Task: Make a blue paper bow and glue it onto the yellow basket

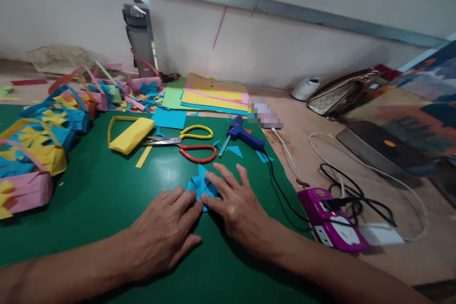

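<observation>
A blue paper flower (200,185) with folded petals lies on the green mat (117,209). My left hand (164,223) presses it from the left, its fingers bent and close together at the paper's edge, its thumb apart. From the right, my right hand (237,204) has its thumb and index finger on a petal, while the other fingers stand raised and spread. Parts of the flower are hidden under my fingers. Scissors (181,141) with yellow and red handles lie just beyond, next to a yellow paper basket (131,135). A blue glue gun (244,133) rests beside small blue scraps (234,151).
Several finished paper baskets (42,137) line the left side. Behind are stacked coloured sheets (213,97), paper clippings (147,103) and a grey bottle (139,38). At right, a purple power strip (331,221) sits among cables (356,194), near a brown case (377,149).
</observation>
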`<state>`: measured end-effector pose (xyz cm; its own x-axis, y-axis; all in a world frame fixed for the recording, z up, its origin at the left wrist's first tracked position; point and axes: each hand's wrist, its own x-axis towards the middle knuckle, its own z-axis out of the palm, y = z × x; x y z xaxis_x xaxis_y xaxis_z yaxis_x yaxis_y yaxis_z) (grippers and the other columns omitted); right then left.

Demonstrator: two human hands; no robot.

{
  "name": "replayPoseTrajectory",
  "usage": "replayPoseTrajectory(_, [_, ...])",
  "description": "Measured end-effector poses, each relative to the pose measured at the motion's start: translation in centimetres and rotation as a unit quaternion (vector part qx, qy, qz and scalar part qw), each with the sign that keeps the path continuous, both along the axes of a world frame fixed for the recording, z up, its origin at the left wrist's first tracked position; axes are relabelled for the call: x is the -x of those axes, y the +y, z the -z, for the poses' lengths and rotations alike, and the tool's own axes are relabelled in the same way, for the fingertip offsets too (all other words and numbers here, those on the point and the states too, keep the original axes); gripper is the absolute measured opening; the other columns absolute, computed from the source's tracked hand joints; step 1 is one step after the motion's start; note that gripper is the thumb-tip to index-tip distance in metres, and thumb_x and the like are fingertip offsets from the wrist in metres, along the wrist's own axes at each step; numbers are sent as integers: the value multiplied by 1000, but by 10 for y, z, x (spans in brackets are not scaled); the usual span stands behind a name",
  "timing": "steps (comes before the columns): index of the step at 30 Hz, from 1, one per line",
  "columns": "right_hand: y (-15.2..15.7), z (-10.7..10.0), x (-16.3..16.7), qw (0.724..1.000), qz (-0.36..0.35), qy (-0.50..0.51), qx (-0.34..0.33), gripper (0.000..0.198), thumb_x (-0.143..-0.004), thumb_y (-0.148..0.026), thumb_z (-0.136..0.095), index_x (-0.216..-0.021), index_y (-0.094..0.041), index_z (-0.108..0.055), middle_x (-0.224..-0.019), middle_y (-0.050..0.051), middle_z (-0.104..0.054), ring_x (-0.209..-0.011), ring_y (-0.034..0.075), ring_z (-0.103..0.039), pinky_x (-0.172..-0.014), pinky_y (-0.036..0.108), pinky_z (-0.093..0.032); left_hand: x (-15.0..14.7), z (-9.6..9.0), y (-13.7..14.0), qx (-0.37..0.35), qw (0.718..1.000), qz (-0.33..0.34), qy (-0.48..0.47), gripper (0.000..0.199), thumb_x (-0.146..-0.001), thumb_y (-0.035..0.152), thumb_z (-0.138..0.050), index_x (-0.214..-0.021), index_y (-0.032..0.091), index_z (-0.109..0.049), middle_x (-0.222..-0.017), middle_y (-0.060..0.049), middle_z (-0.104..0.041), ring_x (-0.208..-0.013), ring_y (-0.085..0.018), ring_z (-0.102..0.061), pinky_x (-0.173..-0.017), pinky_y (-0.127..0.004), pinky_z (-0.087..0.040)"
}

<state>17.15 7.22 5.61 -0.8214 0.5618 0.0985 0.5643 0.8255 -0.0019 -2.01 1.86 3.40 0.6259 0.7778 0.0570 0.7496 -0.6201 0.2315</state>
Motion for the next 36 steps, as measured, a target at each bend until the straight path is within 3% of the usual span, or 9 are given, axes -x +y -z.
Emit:
replayPoseTrajectory(14, [0, -8, -3, 998, 6, -37, 59, 37, -83, -11, -48, -114, -25, -60, -132, 14, -49, -130, 36, -27, -97, 68, -17, 1, 6, -1, -34, 999, 4, -11, 34, -89, 37, -44, -116, 16, -47, -110, -12, -52, -92, -26, -46, -77, -42, -43])
replayPoseTrajectory(36, [1, -2, -6, 999, -17, -33, -27, 27, -85, -14, -49, -106, -23, -63, -124, 15, -56, -124, 36, -37, -96, 62, -17, 2, 2, 0, -30, 1000, 6, -1, 41, -89, 38, -43, -121, 13, -45, -110, -13, -52, -91, -27, -46, -75, -43, -43])
